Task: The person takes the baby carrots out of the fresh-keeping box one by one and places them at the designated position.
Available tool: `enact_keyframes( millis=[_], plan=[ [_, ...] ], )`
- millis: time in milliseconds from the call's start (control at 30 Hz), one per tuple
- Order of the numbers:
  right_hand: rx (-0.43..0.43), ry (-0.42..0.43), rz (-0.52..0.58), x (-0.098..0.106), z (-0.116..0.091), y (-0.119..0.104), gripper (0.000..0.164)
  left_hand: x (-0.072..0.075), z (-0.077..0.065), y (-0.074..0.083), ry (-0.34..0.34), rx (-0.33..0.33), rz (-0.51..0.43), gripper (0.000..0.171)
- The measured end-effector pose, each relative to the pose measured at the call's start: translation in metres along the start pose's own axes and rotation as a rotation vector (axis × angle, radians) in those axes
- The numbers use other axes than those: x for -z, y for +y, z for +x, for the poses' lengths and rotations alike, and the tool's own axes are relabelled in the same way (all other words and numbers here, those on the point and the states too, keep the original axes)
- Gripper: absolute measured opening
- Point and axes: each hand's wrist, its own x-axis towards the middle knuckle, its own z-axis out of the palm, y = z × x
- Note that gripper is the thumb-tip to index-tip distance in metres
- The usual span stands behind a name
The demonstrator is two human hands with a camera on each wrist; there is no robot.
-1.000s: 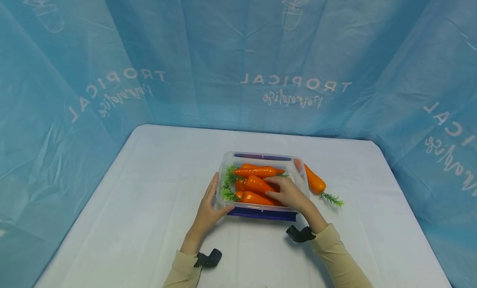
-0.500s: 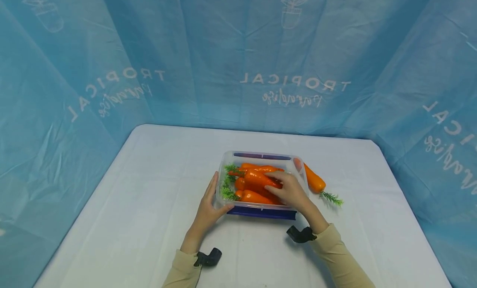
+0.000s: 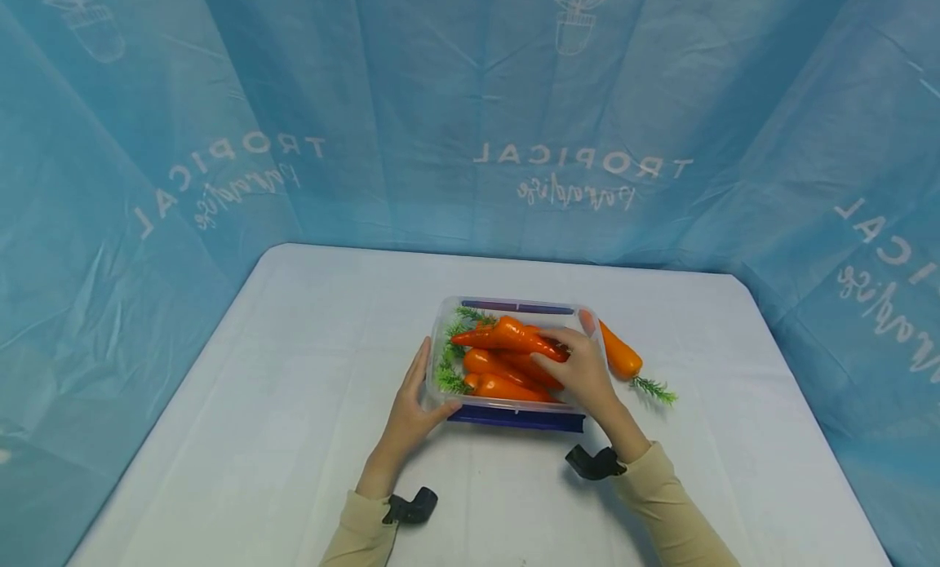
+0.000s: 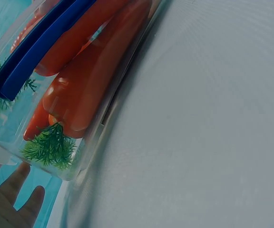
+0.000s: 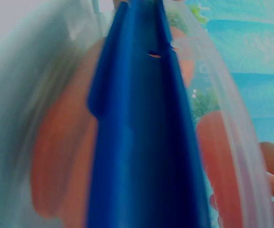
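A clear plastic food container (image 3: 439, 322) with blue latches holds several glossy orange carrots with green tops. My right hand (image 3: 583, 375) reaches in over its front right and pinches one carrot (image 3: 514, 332) by its narrow end, lying across the rear carrots. Two front carrots, one of them this lower carrot (image 3: 503, 386), lie side by side below it. My left hand (image 3: 406, 412) rests at the front left corner, fingers straight along the side wall and thumb at the front rim. In the left wrist view, the front blue latch (image 4: 37, 52) hangs beside the thumb.
Another carrot (image 3: 620, 353) lies on the white table (image 3: 330, 338) just right of the container, its thick end and green top pointing to the front right. Blue printed curtains (image 3: 411, 126) enclose the table at the back and both sides.
My right hand has lifted the carrot from the middle of the container and shifted it toward the back, over the rear carrots. My left hand has stayed at the corner.
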Motion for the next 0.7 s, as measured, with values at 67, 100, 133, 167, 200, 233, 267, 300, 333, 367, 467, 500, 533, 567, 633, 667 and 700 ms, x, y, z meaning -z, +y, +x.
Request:
enact_keyframes(
  millis=[67,100,133,167,200,233,267,300,333,367,467,500,533,567,633,667,700],
  plan=[
    [-0.008,0.027,0.017,0.004,0.001,-0.001,0.035,0.000,0.000,-0.001,0.000,-0.002,0.002,0.098],
    [-0.011,0.042,0.020,0.005,0.001,-0.001,0.035,0.000,0.001,-0.002,0.000,-0.004,0.004,0.098],
    [-0.009,0.059,0.027,0.007,0.002,-0.001,0.036,-0.002,0.002,-0.007,0.002,-0.002,0.005,0.098],
    [-0.009,0.076,0.028,0.009,0.002,-0.001,0.036,-0.003,0.002,-0.011,0.005,-0.002,0.005,0.099],
    [-0.008,0.092,0.030,0.010,0.003,-0.001,0.036,-0.004,0.003,-0.017,0.008,-0.003,0.006,0.100],
    [-0.006,0.109,0.030,0.012,0.003,-0.001,0.036,-0.006,0.004,-0.021,0.011,-0.003,0.007,0.101],
    [-0.005,0.126,0.027,0.013,0.003,0.000,0.036,-0.007,0.004,-0.027,0.015,-0.002,0.009,0.102],
    [-0.002,0.146,0.028,0.015,0.003,0.000,0.036,-0.008,0.005,-0.032,0.018,0.000,0.010,0.103],
    [0.003,0.166,0.024,0.016,0.004,0.002,0.036,-0.010,0.006,-0.037,0.021,0.003,0.009,0.103],
    [0.008,0.187,0.024,0.018,0.004,0.003,0.037,-0.010,0.006,-0.038,0.023,-0.001,0.010,0.104],
    [0.012,0.245,0.024,0.024,0.005,0.006,0.037,-0.010,0.005,-0.041,0.027,-0.013,0.009,0.104],
    [0.009,0.259,0.027,0.026,0.005,0.007,0.036,-0.010,0.005,-0.041,0.028,-0.018,0.011,0.104],
    [0.006,0.272,0.028,0.029,0.005,0.007,0.036,-0.010,0.005,-0.041,0.029,-0.022,0.011,0.104],
    [-0.001,0.283,0.033,0.031,0.005,0.007,0.036,-0.010,0.005,-0.041,0.029,-0.025,0.011,0.104],
    [-0.017,0.298,0.027,0.037,0.005,0.007,0.035,-0.010,0.005,-0.041,0.030,-0.028,0.014,0.103],
    [-0.025,0.305,0.019,0.039,0.005,0.008,0.035,-0.010,0.005,-0.042,0.030,-0.028,0.015,0.104],
    [-0.033,0.310,0.014,0.041,0.005,0.008,0.035,-0.010,0.005,-0.042,0.029,-0.026,0.019,0.104]
  ],
)
